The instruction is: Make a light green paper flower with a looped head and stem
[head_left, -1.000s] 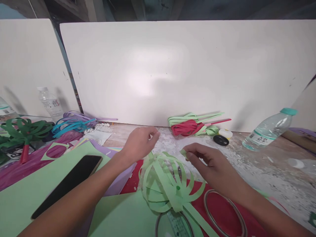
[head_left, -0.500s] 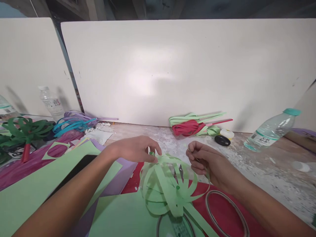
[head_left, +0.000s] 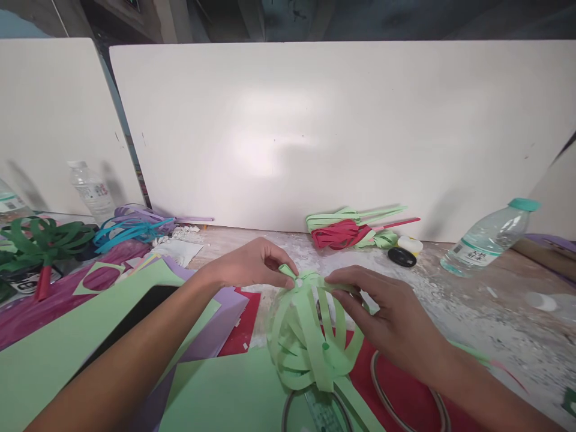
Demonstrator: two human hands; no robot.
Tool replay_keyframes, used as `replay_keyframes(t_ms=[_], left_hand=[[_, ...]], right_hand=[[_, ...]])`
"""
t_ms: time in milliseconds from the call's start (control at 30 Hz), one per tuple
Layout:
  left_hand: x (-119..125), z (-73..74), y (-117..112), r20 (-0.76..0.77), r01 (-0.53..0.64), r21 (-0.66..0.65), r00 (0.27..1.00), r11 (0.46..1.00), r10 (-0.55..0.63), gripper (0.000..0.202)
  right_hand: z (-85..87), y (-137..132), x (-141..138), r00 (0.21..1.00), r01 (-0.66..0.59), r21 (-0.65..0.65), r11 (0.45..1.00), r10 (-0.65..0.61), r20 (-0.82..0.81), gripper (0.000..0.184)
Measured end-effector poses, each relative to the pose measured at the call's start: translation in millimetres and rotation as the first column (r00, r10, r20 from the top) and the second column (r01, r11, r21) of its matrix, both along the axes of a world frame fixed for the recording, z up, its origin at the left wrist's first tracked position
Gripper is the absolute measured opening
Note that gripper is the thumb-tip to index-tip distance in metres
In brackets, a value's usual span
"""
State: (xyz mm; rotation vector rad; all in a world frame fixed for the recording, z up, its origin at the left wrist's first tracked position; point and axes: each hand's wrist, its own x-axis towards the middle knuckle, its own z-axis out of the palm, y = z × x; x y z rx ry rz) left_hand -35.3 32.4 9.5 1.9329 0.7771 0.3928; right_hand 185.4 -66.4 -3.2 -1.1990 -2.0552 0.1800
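A ball of light green paper strips (head_left: 310, 342) stands in front of me, its strips bowed outward and gathered at the top. My left hand (head_left: 254, 264) pinches a strip end at the top left of the ball. From the other side, my right hand (head_left: 391, 312) holds a strip between thumb and fingers near the same top point. Under the ball, a green see-through ruler (head_left: 324, 411) and a grey loop, likely a scissor handle (head_left: 287, 414), show partly. A second grey loop (head_left: 382, 384) lies on red paper (head_left: 414, 384), partly behind my right wrist.
Green sheets (head_left: 220, 390) and a dark flat object (head_left: 130, 318) lie at left. Bundled red strips (head_left: 339, 234), a black lid (head_left: 402, 257) and a tilted water bottle (head_left: 490, 240) sit farther back. Dark green paper loops (head_left: 49, 243) stand far left. A white panel (head_left: 315, 138) closes off the back.
My right hand has moved left onto the top of the ball with its strip. The left hand now pinches a strip end there. The ball has shifted slightly right.
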Motion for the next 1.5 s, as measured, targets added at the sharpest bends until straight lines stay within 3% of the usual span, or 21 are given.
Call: replay_keyframes(t_ms=[233,400,533,800,1000,1200,1500], left_hand=[[10,-3.1,-1,0.315,-0.116,-0.12,0.937,0.986,0.149,0.014],[17,-10.2,-4,0.403,-0.095,-0.212,0.898,0.973,0.175,0.018],[22,-12.7,-10,0.411,-0.072,-0.233,0.896,0.97,0.165,0.021],[26,-11.2,-16,0.416,-0.123,-0.154,0.892,0.98,0.177,0.029],[27,-11.5,-19,0.464,-0.146,-0.039,0.874,0.989,0.147,0.023],[34,-9.7,-31,0.544,-0.229,0.098,0.827,0.968,0.141,0.014],[36,-10.7,-34,0.594,-0.212,0.178,0.802,0.961,0.067,0.011]], right_hand=[[-2.6,0,10,0.996,0.003,0.141,0.99,-0.016,0.086,0.019],[-2.6,-3,8,0.991,0.011,0.129,0.992,-0.028,0.132,0.011],[-5.0,-4,7,0.983,-0.054,0.213,0.976,0.014,0.184,0.012],[-10.8,-3,7,0.965,-0.13,0.436,0.89,0.012,0.263,0.021],[-14.3,-4,6,0.968,-0.149,0.497,0.855,0.022,0.251,0.019],[-10.4,-6,2,0.974,-0.057,0.63,0.774,-0.095,0.206,0.017],[-8.6,-7,6,0.976,-0.045,0.652,0.757,-0.104,0.189,0.02]])
